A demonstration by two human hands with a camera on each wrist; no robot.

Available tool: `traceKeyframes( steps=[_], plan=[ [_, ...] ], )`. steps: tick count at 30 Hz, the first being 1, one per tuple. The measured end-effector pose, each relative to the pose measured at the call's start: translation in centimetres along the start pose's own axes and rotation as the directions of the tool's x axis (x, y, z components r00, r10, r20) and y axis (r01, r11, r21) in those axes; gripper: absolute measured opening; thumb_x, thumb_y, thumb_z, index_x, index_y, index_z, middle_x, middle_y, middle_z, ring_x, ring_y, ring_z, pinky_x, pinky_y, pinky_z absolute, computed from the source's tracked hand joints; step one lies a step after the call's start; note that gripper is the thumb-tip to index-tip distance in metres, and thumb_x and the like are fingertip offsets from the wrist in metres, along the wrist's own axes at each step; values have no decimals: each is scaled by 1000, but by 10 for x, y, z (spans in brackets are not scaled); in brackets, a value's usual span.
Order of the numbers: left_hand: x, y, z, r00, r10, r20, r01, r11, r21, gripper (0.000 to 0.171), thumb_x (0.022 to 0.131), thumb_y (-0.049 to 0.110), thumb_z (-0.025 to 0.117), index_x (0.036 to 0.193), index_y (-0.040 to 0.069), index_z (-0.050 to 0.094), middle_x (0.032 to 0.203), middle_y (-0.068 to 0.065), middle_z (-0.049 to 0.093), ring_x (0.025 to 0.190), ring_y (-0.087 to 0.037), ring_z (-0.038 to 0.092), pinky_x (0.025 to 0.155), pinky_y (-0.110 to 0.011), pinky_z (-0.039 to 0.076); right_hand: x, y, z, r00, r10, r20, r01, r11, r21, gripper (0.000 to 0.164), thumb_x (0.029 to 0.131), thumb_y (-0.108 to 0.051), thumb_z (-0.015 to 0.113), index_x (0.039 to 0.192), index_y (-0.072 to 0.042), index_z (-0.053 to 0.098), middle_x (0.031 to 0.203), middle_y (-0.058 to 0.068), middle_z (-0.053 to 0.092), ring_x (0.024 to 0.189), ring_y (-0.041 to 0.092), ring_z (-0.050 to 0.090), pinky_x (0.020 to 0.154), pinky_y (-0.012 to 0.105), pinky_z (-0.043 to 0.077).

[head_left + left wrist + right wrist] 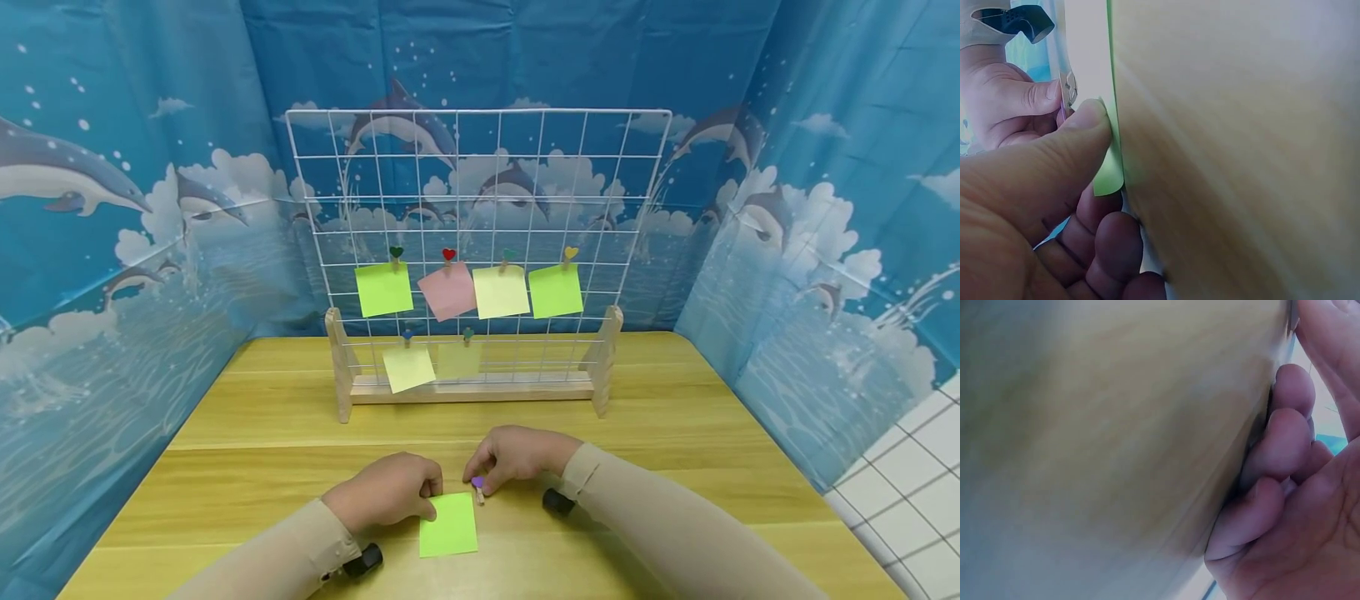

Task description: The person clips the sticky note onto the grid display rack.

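Observation:
A bright green sticky note (450,527) lies near the front of the wooden table. My left hand (390,492) pinches its upper left corner; in the left wrist view the thumb (1088,115) is on top of the note's edge (1110,169) and a finger lies beneath. Just right of the note, my right hand (517,457) holds a small wooden clothespin (480,498) with a purple heart between thumb and forefinger. The right wrist view shows that hand's other fingers (1282,444) curled against the tabletop, the clothespin mostly out of sight.
Behind the hands stands a white wire grid (480,197) in a wooden base (472,392). Several notes hang on it from heart clothespins: green (384,290), pink (448,292) and pale yellow (408,367). Dolphin-print curtains (510,50) surround the table (247,475).

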State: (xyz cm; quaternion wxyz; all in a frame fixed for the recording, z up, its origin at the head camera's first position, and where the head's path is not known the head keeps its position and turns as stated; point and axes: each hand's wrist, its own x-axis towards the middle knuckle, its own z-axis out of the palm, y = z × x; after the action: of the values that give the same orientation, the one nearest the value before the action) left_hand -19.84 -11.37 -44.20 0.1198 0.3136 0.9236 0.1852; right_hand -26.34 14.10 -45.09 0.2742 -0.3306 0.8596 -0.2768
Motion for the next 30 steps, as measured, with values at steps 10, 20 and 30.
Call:
traceKeyframes(
  steps=[10,20,30],
  plan=[
    [0,2,-2,1000,-7,6,7,1000,-4,19,86,24,88,89,22,69,80,15,58,71,-1,52,68,-23,48,-2,1,0,1000,8,-3,-8,999,38,13,91,-9,82,95,-21,83,74,-10,65,67,5,49,61,20,40],
    [1,0,-1,1000,-12,19,13,1000,-27,18,87,23,87,89,21,69,79,15,59,71,-1,53,68,-23,49,-4,1,-1,1000,-6,24,5,1000,28,13,91,-9,82,90,-22,79,72,-10,63,66,4,49,61,19,40],
    [1,-3,3,1000,12,16,-11,999,-40,15,91,21,83,89,23,69,78,17,60,69,1,53,67,-22,48,-11,-2,-4,999,-16,30,18,997,-76,14,91,-10,83,87,-22,77,74,-12,60,68,2,49,63,18,41]
  ],
)
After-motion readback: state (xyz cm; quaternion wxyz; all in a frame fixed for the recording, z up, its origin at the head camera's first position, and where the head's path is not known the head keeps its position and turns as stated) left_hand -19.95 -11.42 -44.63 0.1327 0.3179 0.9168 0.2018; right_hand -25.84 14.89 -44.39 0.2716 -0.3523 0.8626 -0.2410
